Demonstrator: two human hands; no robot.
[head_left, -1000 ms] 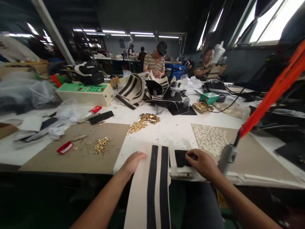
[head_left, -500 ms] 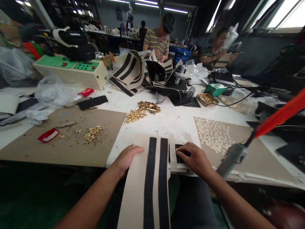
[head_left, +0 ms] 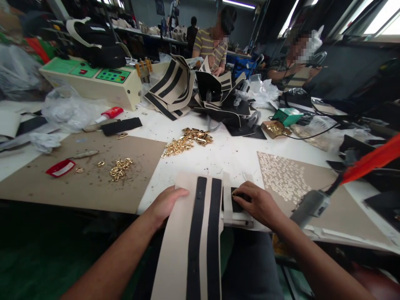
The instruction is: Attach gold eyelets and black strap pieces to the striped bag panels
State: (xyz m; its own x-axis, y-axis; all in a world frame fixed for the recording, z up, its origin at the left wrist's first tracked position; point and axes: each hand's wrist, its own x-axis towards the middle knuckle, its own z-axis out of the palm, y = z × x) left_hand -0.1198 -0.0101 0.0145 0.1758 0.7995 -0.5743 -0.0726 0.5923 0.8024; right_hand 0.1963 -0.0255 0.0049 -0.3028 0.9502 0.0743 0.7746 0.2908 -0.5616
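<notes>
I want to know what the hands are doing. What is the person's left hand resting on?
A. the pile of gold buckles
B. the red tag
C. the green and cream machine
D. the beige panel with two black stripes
D: the left hand lies flat on the edge of the beige panel with two black stripes, while the right hand presses a small black piece beside it.

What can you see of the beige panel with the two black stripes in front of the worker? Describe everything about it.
The beige panel is a long, flat piece that looks like stiff fabric or leatherette, with two parallel black stripes running lengthwise. Its far end lies on the white table; its near end hangs over the edge toward the person. The left hand presses its left edge. A smaller cream and black piece sits against its right side.
</notes>
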